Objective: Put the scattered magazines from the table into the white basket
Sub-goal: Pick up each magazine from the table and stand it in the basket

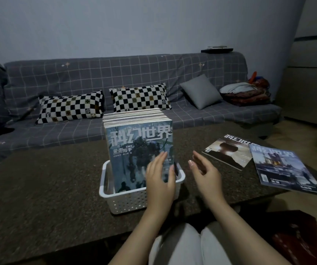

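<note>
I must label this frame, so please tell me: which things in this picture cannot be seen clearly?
Head view only:
- White basket: its inside and far wall are hidden by the upright magazines.
- Number of magazines in the basket: the edges are too fine to count.
- Left hand: its palm is hidden; contact with the front cover is likely.
- Brown magazine: one corner is covered by the blue magazine.
- Right hand: motion-blurred.

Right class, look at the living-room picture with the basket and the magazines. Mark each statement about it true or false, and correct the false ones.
1. The white basket holds magazines standing upright. True.
2. Two magazines lie flat on the table. True.
3. The right hand holds a magazine. False: it is empty and open.
4. The left hand rests on the sofa. False: it is against the front magazine in the basket.
5. Two checkered pillows lie on the sofa. True.
</note>
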A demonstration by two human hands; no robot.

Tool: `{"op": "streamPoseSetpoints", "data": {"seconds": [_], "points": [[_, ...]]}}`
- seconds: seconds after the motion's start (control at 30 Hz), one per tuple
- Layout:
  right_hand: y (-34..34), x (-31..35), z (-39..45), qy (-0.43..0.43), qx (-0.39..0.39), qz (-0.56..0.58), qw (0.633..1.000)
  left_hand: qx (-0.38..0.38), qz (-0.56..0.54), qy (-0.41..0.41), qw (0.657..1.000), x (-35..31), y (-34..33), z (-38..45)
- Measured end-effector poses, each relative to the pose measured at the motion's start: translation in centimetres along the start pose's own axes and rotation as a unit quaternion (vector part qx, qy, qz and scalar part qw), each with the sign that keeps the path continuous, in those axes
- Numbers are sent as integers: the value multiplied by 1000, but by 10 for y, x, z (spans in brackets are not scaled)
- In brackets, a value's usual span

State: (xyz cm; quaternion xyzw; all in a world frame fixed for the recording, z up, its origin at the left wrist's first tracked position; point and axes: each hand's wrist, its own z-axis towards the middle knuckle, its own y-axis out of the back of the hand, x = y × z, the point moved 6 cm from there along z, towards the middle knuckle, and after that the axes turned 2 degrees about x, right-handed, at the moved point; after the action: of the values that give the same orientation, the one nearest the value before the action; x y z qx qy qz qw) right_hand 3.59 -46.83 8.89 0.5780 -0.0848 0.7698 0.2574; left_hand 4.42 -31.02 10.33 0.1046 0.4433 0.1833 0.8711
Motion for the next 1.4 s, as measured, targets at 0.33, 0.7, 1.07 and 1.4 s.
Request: {"op": "streamPoseSetpoints", "data": {"seconds": [0.33,0.7,1.07,1.4], "points": [[132,-78,33,-90,-98,-119,984,218,-42,41,974,-28,-167,10],[159,-161,107,-151,-108,-197,963,256,70,66,962,26,-306,70],[143,-199,141,-150,-118,-367,910,287,283,94,910,88,-368,122],[146,-178,107,-204,-92,-367,903,251,163,258,919,71,-299,105]]}}
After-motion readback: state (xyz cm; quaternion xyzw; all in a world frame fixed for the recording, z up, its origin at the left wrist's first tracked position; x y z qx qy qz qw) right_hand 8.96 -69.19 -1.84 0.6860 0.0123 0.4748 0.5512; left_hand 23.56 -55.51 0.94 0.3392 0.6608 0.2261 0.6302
